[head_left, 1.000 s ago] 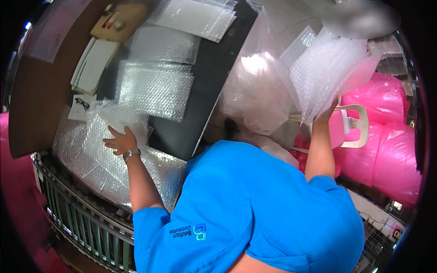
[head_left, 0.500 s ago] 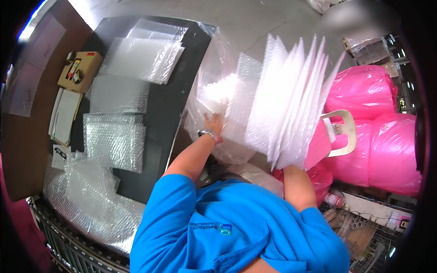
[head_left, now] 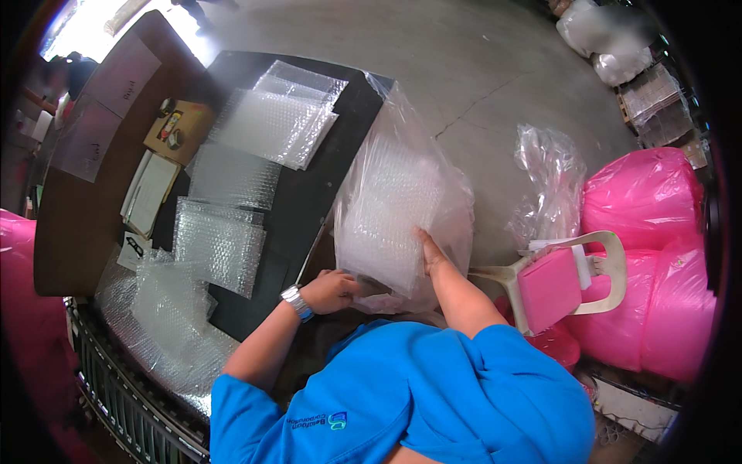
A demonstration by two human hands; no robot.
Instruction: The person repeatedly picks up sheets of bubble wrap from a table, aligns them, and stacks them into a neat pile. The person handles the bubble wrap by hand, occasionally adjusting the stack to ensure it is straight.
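Observation:
A large clear plastic bag (head_left: 402, 193) stands beside the black table (head_left: 309, 201), stuffed with a stack of bubble-wrap sheets (head_left: 386, 224). My right hand (head_left: 430, 251) lies flat against the stack at the bag's opening, fingers spread. My left hand (head_left: 334, 290), with a silver watch on its wrist, grips the bag's lower edge next to the table. Both forearms reach out from my blue shirt.
Several bubble-wrap piles (head_left: 274, 124) and single sheets (head_left: 220, 243) lie on the table, with a small cardboard box (head_left: 179, 130) and papers at its left. A beige plastic chair (head_left: 576, 274) with a pink cushion, pink bags (head_left: 657, 255) and a clear bag (head_left: 550, 182) stand to my right.
The fanned stack of bubble-wrap sheets I held up on the right has gone down into the clear bag. My left hand dropped from the bag's top to its lower edge.

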